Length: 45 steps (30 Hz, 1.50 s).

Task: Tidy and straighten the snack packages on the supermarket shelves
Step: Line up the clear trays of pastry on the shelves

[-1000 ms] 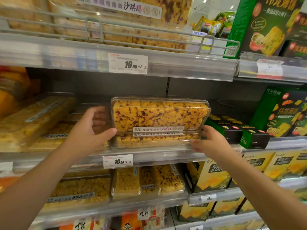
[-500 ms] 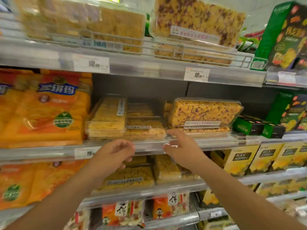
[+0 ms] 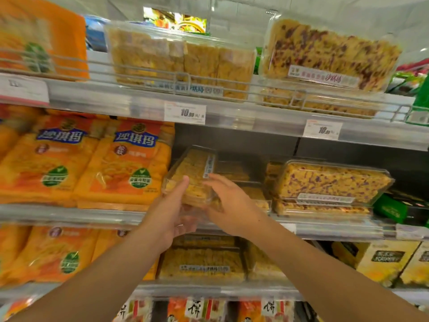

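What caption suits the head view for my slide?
Both hands, left hand and right hand, take hold of a clear box of yellow snack bars on the middle shelf.

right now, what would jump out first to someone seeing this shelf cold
Both hands meet at the middle shelf's front: the left hand and right hand flank a tilted clear box of yellow snack squares. Left of it stand bright orange snack bags, upright and side by side. To the right, a clear box of purple-flecked squares sits on another box, and a similar one rests on the shelf above.
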### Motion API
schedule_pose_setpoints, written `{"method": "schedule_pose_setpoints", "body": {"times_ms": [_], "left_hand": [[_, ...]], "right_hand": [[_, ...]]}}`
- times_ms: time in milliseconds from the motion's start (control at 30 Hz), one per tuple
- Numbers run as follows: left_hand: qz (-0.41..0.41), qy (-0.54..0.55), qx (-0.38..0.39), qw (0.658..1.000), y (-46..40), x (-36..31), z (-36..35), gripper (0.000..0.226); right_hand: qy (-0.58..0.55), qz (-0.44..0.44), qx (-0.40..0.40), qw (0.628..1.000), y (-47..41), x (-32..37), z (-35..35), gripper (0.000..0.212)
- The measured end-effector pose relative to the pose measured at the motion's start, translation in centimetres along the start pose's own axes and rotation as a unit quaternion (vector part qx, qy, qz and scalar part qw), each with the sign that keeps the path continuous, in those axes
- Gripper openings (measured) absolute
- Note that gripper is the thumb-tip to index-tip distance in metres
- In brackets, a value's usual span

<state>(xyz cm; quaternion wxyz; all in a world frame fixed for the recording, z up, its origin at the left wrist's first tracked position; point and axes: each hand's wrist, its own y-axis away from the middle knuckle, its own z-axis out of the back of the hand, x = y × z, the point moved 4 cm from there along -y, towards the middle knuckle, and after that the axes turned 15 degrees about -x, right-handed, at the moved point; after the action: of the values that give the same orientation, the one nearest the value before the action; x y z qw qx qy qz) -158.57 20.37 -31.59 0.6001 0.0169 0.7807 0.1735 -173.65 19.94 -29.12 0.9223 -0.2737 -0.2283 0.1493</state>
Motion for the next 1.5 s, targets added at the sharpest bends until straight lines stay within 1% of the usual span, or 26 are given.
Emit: {"method": "schedule_pose_setpoints", "body": {"times_ms": [67,167,267,333,400,467,533,600,667,767,833,900,967,1033,1067,1100,1133,1167,1200,1233,1267,1300,1333,1367,1433,1500], "left_hand": [[-0.032,0.001,-0.027,0.999,-0.4,-0.7,-0.1,0.046],[-0.085,-0.004,-0.057,0.995,-0.8,-1.9,0.2,0.035],[-0.138,-0.043,-0.070,0.987,-1.0,-2.7,0.5,0.027],[-0.176,-0.082,-0.082,0.978,-1.4,-3.6,1.0,0.022],[-0.211,-0.133,-0.095,0.964,-2.0,-5.0,2.0,0.020],[-0.251,-0.192,-0.091,0.945,-2.6,-6.4,3.0,0.019],[-0.296,-0.246,-0.072,0.920,-3.1,-7.7,3.5,0.018],[-0.325,-0.276,-0.051,0.903,-3.2,-8.6,3.9,0.023],[-0.327,-0.286,-0.033,0.900,-3.6,-9.1,4.2,0.030],[-0.320,-0.285,0.002,0.904,-4.4,-9.5,4.2,0.037],[-0.328,-0.292,0.022,0.898,-4.9,-10.0,3.9,0.042],[-0.333,-0.292,0.040,0.896,-5.4,-10.5,3.7,0.045],[-0.328,-0.274,0.048,0.903,-5.8,-10.9,3.4,0.046],[-0.334,-0.228,0.038,0.914,-6.3,-11.2,3.1,0.046],[-0.351,-0.220,0.014,0.910,-6.4,-11.1,3.0,0.046],[-0.380,-0.240,-0.033,0.893,-6.5,-10.9,3.0,0.048],[-0.424,-0.281,-0.101,0.855,-6.3,-10.6,3.1,0.054],[-0.495,-0.328,-0.164,0.788,-5.4,-10.1,3.0,0.056],[-0.589,-0.365,-0.193,0.695,-4.0,-9.5,2.4,0.051],[-0.675,-0.392,-0.163,0.603,-2.5,-8.3,1.3,0.042],[-0.733,-0.413,-0.098,0.531,-1.5,-6.6,0.1,0.034],[-0.758,-0.437,-0.034,0.482,-0.9,-4.8,-1.0,0.028],[-0.755,-0.468,-0.001,0.460,-0.8,-3.1,-1.8,0.028],[-0.734,-0.497,0.004,0.462,-1.1,-1.8,-2.5,0.032],[-0.687,-0.544,-0.030,0.480,-1.9,-0.4,-3.1,0.038],[-0.674,-0.565,-0.058,0.473,-2.1,-0.1,-3.3,0.039]], "right_hand": [[-0.014,0.019,0.002,1.000,0.3,0.1,0.0,0.063],[-0.027,0.048,0.002,0.998,0.5,0.1,0.3,0.062],[-0.025,0.055,0.022,0.998,0.5,-0.1,0.2,0.062],[-0.029,0.053,0.042,0.997,0.2,-0.6,0.5,0.058],[-0.040,0.035,0.043,0.998,-0.9,-1.4,1.6,0.052],[-0.034,0.007,0.026,0.999,-2.5,-2.7,3.2,0.049],[-0.006,-0.011,-0.001,1.000,-4.3,-4.1,5.0,0.051],[0.045,-0.001,-0.036,0.998,-6.1,-4.9,6.4,0.058],[0.109,0.016,-0.041,0.993,-7.8,-5.5,7.1,0.069],[0.207,0.026,0.022,0.978,-9.7,-6.5,7.6,0.081],[0.243,0.022,0.066,0.968,-10.5,-7.1,7.7,0.084],[0.240,0.012,0.096,0.966,-10.8,-7.2,7.7,0.077],[0.224,0.010,0.108,0.968,-10.8,-7.0,7.7,0.066],[0.216,0.010,0.106,0.971,-10.8,-6.7,7.9,0.057],[0.217,0.008,0.106,0.970,-10.7,-6.6,8.0,0.054],[0.225,0.007,0.108,0.968,-10.6,-6.5,8.1,0.052],[0.239,0.007,0.112,0.965,-10.5,-6.5,8.1,0.049],[0.253,0.008,0.115,0.961,-10.4,-6.4,8.0,0.047],[0.264,0.006,0.116,0.958,-10.3,-6.4,8.0,0.045],[0.270,0.002,0.119,0.956,-10.2,-6.3,8.1,0.045],[0.274,-0.003,0.122,0.954,-10.2,-6.2,8.2,0.045],[0.278,-0.006,0.127,0.952,-10.1,-6.2,8.3,0.045],[0.283,-0.008,0.133,0.950,-10.1,-6.1,8.4,0.045],[0.288,-0.008,0.139,0.948,-10.0,-6.1,8.6,0.046],[0.297,-0.009,0.145,0.944,-9.8,-6.1,8.7,0.047],[0.299,-0.007,0.145,0.943,-9.7,-6.2,8.7,0.047]]}}
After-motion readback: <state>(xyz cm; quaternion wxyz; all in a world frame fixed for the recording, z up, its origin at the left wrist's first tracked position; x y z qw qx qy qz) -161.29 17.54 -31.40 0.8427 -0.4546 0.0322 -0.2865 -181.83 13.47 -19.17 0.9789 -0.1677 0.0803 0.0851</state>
